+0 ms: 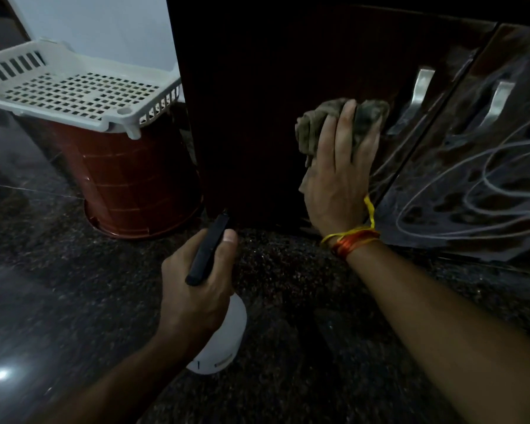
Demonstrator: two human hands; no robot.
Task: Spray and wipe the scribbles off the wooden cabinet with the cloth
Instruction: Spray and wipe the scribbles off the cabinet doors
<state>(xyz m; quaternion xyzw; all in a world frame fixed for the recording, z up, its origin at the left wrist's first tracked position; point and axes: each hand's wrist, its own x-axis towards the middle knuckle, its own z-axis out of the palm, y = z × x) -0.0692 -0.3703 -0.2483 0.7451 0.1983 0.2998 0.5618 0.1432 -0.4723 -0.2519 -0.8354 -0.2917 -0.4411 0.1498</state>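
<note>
On the cabinet door [257,117], right hand [338,182] presses the cloth [312,130] flat; left hand [196,289] grips the spray bottle [224,338]. Dry wiping might smear the scribbles [471,191].

Basket [74,87] on bucket [135,185], left of cabinet [273,102].

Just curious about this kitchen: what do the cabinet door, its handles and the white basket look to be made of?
Cabinet door: dark wood or laminate, glossy, judging by reflections. Handles: brushed metal, silvery sheen. White basket: moulded plastic, with grid holes.
</note>
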